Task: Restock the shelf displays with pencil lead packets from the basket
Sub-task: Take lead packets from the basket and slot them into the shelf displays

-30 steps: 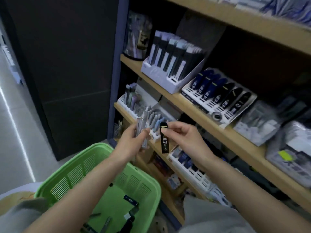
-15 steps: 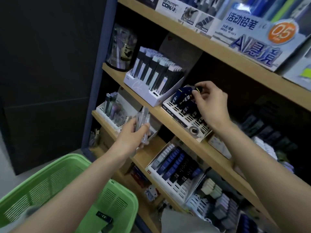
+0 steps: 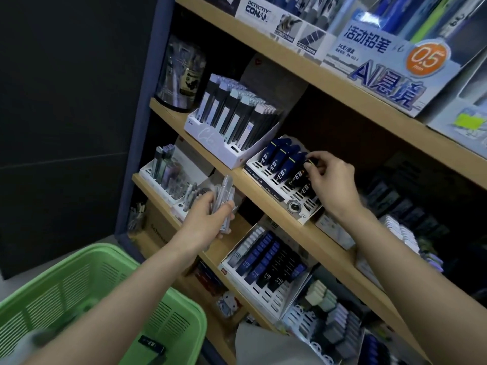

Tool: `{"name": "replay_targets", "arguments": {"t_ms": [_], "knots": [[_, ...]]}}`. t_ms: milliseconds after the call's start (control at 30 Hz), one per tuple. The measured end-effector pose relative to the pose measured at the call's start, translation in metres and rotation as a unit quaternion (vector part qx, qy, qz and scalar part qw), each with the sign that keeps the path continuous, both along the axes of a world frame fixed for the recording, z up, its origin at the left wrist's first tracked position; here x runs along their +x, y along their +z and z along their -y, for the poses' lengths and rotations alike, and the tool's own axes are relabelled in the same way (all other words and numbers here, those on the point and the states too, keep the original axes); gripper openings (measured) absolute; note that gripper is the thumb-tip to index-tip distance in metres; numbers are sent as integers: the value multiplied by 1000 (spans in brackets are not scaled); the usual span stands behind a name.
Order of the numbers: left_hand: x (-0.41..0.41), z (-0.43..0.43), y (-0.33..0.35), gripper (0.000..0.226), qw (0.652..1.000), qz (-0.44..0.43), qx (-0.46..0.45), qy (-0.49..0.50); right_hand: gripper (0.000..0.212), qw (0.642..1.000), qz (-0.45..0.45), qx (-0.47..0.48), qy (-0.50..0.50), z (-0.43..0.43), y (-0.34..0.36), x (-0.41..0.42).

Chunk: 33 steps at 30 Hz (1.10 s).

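My right hand pinches the top of a black lead packet with a yellow stripe, which stands in a slot of the white slotted display tray on the middle shelf, beside several blue packets. My left hand grips a bundle of clear grey lead packets in front of the shelf below. The green basket sits at the lower left, with a dark packet lying in it.
A white box of tall dark packets stands left of the tray. A lower tray holds blue and black HB packets. Pencil boxes fill the top shelf. A dark wall panel lies to the left.
My right hand carried the black packet up from in front of my left hand to the middle-shelf tray and lowered it into a slot. My left hand kept its bundle.
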<state>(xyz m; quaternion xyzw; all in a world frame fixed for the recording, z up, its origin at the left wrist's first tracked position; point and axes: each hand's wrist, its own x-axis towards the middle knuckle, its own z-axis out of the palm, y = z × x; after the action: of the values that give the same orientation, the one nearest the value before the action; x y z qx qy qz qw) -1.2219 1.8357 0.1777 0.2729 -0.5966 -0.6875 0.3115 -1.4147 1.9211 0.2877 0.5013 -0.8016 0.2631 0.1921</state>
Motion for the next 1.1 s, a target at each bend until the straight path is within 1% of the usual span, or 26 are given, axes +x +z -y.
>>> {"name": "replay_targets", "arguments": {"t_ms": [133,267,367,500,600,700,767,867,1000,1100], "knots": [[2,1,-1,15,1000,4,6,3,27,999,-12,31,-17,3,1,-4],[4,1,-1,6,1000,-4,8,2,29,998,0,61,-26,3,-1,-10],[6,2,0,11,1000,-11,4,3,30,998,2,63,-14,3,-2,-8],[6,3,-1,13,1000,-12,7,5,31,999,-42,31,0,2,-8,-5],[4,1,-1,16,1000,-17,17,-1,32,1000,-25,1,-1,3,-9,-5],[1,-2,-4,18,1000,-16,23,-12,21,1000,-12,-17,2,3,-8,-8],[-1,-4,-6,18,1000,-10,21,-16,15,1000,-18,-13,7,3,-8,-9],[-3,-7,-7,18,1000,-8,18,-18,14,999,-31,3,11,3,-5,-9],[-5,-12,-8,11,999,-7,18,-31,17,995,-91,46,2,1,-5,-8],[-5,-15,-9,5,999,-8,10,-34,20,997,-75,27,-19,1,-1,-7]]}}
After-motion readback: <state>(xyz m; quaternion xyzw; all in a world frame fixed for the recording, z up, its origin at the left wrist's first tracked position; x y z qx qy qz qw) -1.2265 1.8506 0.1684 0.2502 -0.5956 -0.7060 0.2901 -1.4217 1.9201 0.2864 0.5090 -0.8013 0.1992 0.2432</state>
